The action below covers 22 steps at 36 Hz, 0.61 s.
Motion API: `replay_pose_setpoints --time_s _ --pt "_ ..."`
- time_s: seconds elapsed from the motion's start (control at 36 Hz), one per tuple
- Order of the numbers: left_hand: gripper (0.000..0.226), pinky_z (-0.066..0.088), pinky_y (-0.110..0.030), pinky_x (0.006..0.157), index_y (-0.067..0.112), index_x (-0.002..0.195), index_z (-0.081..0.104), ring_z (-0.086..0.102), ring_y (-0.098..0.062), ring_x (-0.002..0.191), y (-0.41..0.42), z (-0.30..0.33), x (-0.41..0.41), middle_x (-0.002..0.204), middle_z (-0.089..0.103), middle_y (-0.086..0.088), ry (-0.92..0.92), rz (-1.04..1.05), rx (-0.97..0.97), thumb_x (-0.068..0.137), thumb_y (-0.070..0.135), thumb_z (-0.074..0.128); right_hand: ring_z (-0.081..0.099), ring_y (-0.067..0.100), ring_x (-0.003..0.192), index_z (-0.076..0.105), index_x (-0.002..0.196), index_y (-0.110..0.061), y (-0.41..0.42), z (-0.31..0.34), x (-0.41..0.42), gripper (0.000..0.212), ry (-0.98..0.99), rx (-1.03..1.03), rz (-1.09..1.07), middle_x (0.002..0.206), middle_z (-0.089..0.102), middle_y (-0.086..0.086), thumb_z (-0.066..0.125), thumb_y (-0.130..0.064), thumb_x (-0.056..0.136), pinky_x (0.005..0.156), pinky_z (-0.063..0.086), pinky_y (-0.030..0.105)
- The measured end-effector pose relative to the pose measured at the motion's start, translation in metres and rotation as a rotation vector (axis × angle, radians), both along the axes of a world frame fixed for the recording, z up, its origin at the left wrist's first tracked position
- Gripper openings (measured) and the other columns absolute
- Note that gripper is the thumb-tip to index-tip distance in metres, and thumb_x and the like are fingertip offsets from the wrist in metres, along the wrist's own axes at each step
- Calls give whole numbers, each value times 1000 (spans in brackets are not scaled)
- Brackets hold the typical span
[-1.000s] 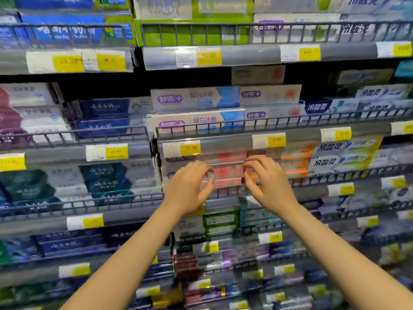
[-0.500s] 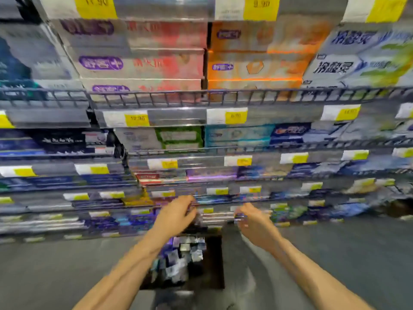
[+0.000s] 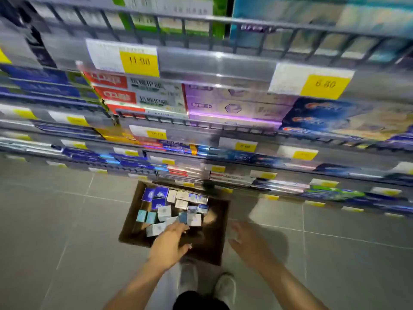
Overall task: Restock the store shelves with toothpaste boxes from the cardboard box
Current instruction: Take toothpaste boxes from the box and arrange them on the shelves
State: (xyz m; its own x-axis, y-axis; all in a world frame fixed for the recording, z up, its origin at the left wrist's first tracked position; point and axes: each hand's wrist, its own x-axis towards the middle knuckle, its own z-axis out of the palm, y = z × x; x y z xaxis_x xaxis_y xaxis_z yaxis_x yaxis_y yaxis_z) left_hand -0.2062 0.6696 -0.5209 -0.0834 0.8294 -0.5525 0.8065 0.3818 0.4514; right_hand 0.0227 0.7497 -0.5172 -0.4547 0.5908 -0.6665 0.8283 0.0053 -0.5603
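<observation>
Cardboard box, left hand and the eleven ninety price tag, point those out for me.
cardboard box (image 3: pixel 220 222): head view, bare inner right wall.
left hand (image 3: pixel 168 243): head view, back of the hand, over the box.
11.90 price tag (image 3: pixel 139 61): head view, yellow part with the digits.

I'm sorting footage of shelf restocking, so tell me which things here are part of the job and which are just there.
Part of the job:
brown cardboard box
small blue and white toothpaste boxes
grey wire-fronted store shelves
left hand
right hand

Just there:
yellow price tags
grey tiled floor
pale shoes
</observation>
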Motion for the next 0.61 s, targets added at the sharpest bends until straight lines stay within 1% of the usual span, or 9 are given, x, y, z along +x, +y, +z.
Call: replay_pose_setpoints --time_s 0.06,0.14,0.22,0.28,0.33,0.39,0.44,0.53,0.61 --pt "51 35 -26 103 28 132 42 45 -13 122 4 -41 3 134 46 5 22 -7 -31 85 34 61 56 9 103 52 117 -29 -3 -43 -9 37 31 -12 -188 112 55 -8 62 -22 82 89 49 32" --pt "58 27 -30 110 26 139 32 34 -15 131 9 -95 8 142 37 3 107 -32 -36 88 36 58 55 13 98 52 119 -18 -6 -90 -27 41 48 -7 -165 113 53 -1 67 -18 81 87 46 26" --pt "66 19 -32 114 22 144 25 26 -18 137 14 -150 9 149 28 0 232 -64 -19 89 41 56 55 16 101 51 121 -15 -4 -147 -38 45 78 -13 -157 117 52 4 68 -14 80 91 47 33" --pt "70 17 -33 114 21 146 22 24 -20 139 15 -188 8 151 25 -2 236 -78 -33 88 41 57 54 15 103 50 123 -15 -3 -187 -46 47 84 16 -165 119 50 4 68 -11 79 93 47 34" --pt "68 26 -34 110 20 143 29 32 -21 133 18 -218 3 147 31 -3 233 -95 -1 86 42 59 52 17 107 47 125 -15 4 -214 -56 49 86 50 -163 122 47 3 67 -10 80 95 46 36" --pt "56 42 -35 93 17 129 47 49 -24 114 23 -239 -3 129 46 -5 207 -99 126 83 45 60 50 21 115 44 130 -13 11 -237 -66 53 80 84 -167 128 43 5 65 -9 82 100 43 38" --pt "50 47 -33 73 17 112 57 55 -22 91 28 -256 -12 107 53 -4 223 -125 268 80 55 52 46 22 122 38 137 -15 17 -254 -75 58 46 126 -125 137 37 5 63 -11 84 104 38 32" --pt "58 46 -33 71 18 111 59 51 -20 89 27 -273 -25 106 54 -5 227 -131 361 80 64 43 41 21 128 27 144 -21 18 -275 -85 68 -6 140 0 149 24 1 62 -15 86 106 34 30" --pt "57 47 -32 73 20 109 59 49 -17 93 23 -280 -34 108 57 -4 257 -137 364 78 65 44 41 21 129 24 145 -27 15 -285 -91 70 -9 158 -2 151 23 -1 61 -15 87 107 37 35"
